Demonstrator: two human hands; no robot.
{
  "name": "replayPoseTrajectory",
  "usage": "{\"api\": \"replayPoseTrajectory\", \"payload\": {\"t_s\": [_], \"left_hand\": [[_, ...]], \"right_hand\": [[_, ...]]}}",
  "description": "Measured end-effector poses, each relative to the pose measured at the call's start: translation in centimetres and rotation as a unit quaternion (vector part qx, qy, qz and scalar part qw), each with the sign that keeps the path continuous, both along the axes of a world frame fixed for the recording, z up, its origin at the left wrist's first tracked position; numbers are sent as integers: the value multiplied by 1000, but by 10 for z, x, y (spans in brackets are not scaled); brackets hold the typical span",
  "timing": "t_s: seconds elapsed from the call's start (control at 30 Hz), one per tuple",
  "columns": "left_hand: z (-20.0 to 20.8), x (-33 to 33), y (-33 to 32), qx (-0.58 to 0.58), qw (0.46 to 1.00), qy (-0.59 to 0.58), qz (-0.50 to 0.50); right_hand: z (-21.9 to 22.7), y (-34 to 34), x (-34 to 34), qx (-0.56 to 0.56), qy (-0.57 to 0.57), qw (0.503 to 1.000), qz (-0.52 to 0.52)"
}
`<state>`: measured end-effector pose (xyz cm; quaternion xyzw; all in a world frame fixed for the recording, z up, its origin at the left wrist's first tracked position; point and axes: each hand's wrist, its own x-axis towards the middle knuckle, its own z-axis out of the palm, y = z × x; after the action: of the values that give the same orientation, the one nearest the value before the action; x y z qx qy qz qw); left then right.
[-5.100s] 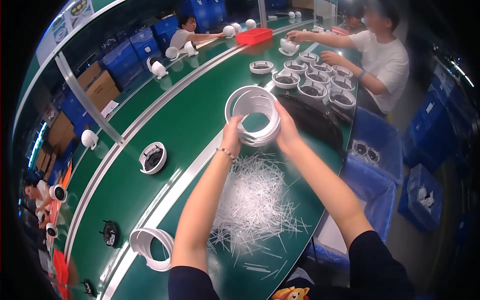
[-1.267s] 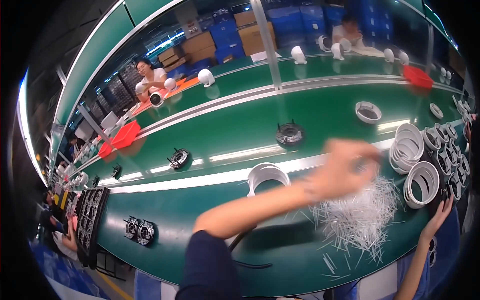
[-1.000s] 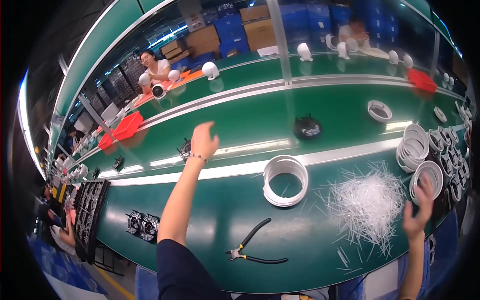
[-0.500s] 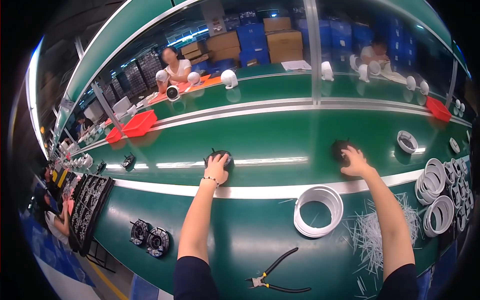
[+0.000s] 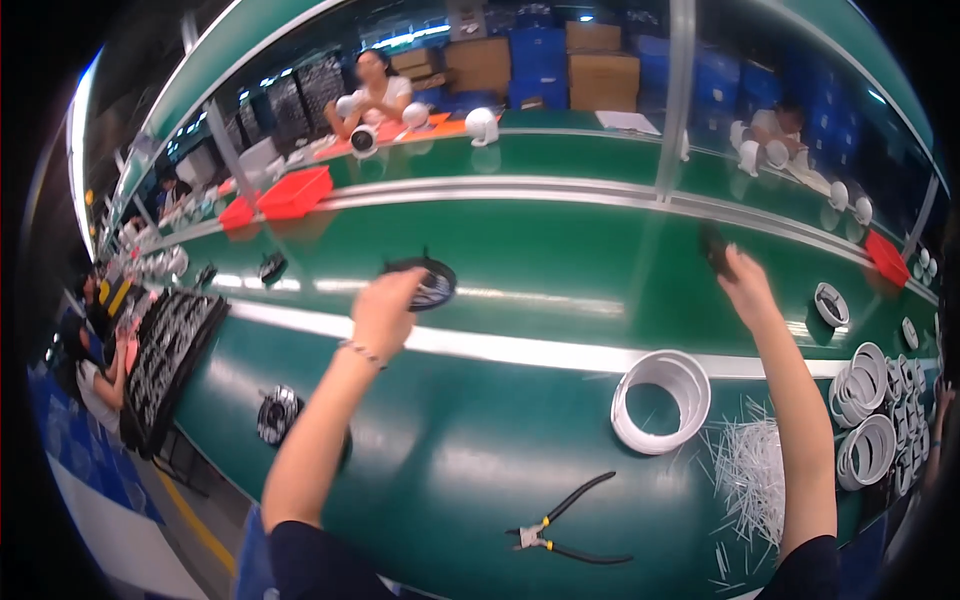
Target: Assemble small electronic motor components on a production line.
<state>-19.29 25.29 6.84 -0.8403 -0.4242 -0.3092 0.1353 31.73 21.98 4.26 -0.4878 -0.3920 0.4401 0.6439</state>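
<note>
My left hand (image 5: 384,308) is closed on the edge of a black round plastic part (image 5: 436,287) with thin prongs, raised over the conveyor belt. Further right, my right hand (image 5: 746,285) pinches a second dark part (image 5: 714,250), tilted and blurred by motion, so its shape is hard to read. A similar black round part (image 5: 279,414) lies on the near bench left of my left forearm; another beside it is mostly hidden by that arm. White rings (image 5: 620,400) stand stacked between my forearms.
Cutting pliers (image 5: 540,535) lie opened on the bench, near a heap of thin white strips (image 5: 745,470). White rings (image 5: 866,452) crowd the right end. A black tray (image 5: 170,370) stands at left. Red bins (image 5: 295,193) sit beyond the belt; co-workers sit across and at left.
Both hands have lifted their dark parts off the belt. The left hand has drawn left and nearer; the right has moved slightly up and right in view. The head view has shifted.
</note>
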Motion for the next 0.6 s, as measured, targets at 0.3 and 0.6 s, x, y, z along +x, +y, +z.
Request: {"api": "replayPoseTrajectory", "payload": {"t_s": [0.3, 0.6], "left_hand": [[22, -149, -274, -20, 971, -86, 222], [-102, -176, -305, -99, 941, -142, 290]], "right_hand": [[49, -69, -298, 365, -408, 796, 259], [-96, -34, -471, 245, -511, 785, 250]]}}
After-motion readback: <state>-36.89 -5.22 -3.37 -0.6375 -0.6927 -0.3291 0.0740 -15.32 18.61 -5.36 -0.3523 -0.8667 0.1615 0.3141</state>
